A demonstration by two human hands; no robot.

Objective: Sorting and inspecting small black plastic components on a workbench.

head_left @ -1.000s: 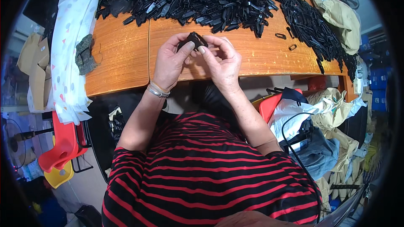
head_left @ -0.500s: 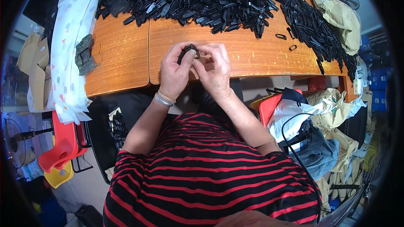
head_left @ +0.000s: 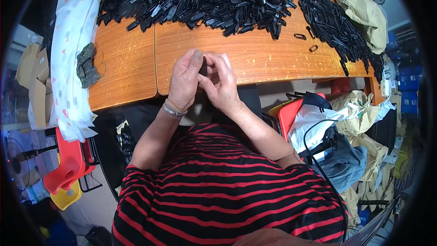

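My left hand [head_left: 184,79] is closed round a small black plastic piece [head_left: 203,67], its thumb lying along the near side. From the other side my right hand [head_left: 221,82] pinches at the same piece with bent fingers. Both hands meet over the near edge of the wooden table [head_left: 259,61]. Most of the piece is hidden by the fingers, so its exact kind cannot be made out. Beyond the hands a big heap of black plastic clip-like parts [head_left: 200,4] covers the far side of the table.
A second heap of narrow black pieces [head_left: 337,29] lies at the right, with small loose black frames [head_left: 300,36] beside it. At the left are a patterned white sheet [head_left: 73,59] and a dark knitted cloth [head_left: 88,66]. Red chairs [head_left: 70,168] and bags [head_left: 353,109] flank me.
The black piece has turned between my fingers and now shows less. Both hands have shifted slightly left in the picture, and the view of the table has shifted left too.
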